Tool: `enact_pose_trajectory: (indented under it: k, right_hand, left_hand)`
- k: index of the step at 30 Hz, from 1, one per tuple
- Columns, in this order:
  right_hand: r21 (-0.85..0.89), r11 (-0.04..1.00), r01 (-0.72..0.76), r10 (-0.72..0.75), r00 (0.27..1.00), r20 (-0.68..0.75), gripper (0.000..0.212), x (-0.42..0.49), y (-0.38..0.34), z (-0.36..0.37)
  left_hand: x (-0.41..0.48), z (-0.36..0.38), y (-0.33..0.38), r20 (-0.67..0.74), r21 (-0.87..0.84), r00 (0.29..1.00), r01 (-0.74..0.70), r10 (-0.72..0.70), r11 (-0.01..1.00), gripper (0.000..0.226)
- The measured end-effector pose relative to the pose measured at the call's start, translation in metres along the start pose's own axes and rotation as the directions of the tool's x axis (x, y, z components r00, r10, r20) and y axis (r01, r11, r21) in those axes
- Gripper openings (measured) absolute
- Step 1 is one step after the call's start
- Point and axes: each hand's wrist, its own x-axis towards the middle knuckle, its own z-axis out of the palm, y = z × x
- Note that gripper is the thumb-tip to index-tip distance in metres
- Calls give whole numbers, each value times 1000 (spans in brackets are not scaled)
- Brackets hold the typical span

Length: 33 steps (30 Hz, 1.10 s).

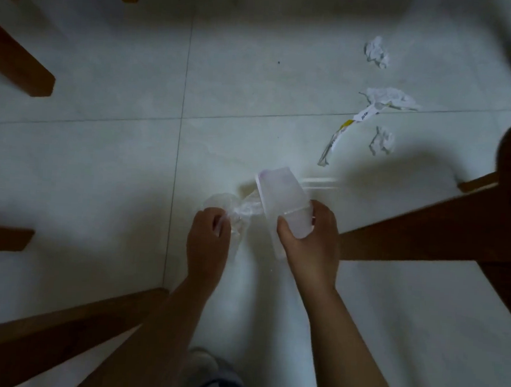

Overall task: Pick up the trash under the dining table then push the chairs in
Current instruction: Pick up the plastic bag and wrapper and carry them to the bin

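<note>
A pale tiled floor (99, 158) spread beneath everything, with brown wooden chair legs (412, 231) slanting in just right of the right hand's fingers. The right hand (308, 242) wrapped thumb and fingers around a translucent plastic cup (281, 195), held tilted above the floor. The left hand (208, 241) had its fingers curled shut on crumpled clear plastic wrap (235, 210), which touched the cup's side. Well beyond the fingertips, up and to the right, lay a torn wrapper (343, 130) and three crumpled paper wads (377, 52).
</note>
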Motion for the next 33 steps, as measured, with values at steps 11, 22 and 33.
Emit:
enact_pose_trajectory:
  k: [11, 22, 33]
  right_hand:
    - [-23, 986, 163, -163, 987, 8, 47, -56, -154, -108]
    - [-1, 978, 210, -210, 977, 16, 51, -113, -286, -256]
    - [-20, 975, 219, -219, 976, 11, 48, -212, -358, -404]
  left_hand:
    - [-27, -150, 143, 2, -115, 982, 189, -190, 975, 10]
    - [-65, -295, 302, 7, -88, 979, 203, -203, 975, 2]
    - [-162, -418, 395, 23, -13, 987, 160, -160, 987, 15]
